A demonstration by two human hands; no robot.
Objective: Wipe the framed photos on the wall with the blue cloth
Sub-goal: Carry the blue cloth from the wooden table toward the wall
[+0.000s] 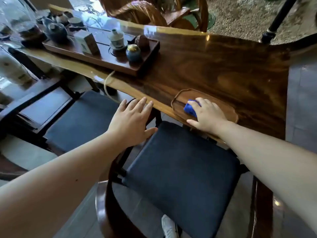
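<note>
Over the chair (180, 162): both arms out toward desk (223, 66). Left hand (132, 121) open, fingers spread, empty, at desk's near edge. Right hand (208, 115) curled on cloth (190, 108), cloth resting in small tray (180, 98) on desk; grip looks only partly closed. Farther left: tea tray (103, 55) with pots and cups. No photos or wall in view. Judged: fetching stage only, all wiping left.

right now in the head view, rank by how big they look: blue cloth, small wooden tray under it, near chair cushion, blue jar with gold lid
1. near chair cushion, though nearness inflates it
2. small wooden tray
3. blue jar with gold lid and blue cloth: unsure, the right hand hides much of it
</note>
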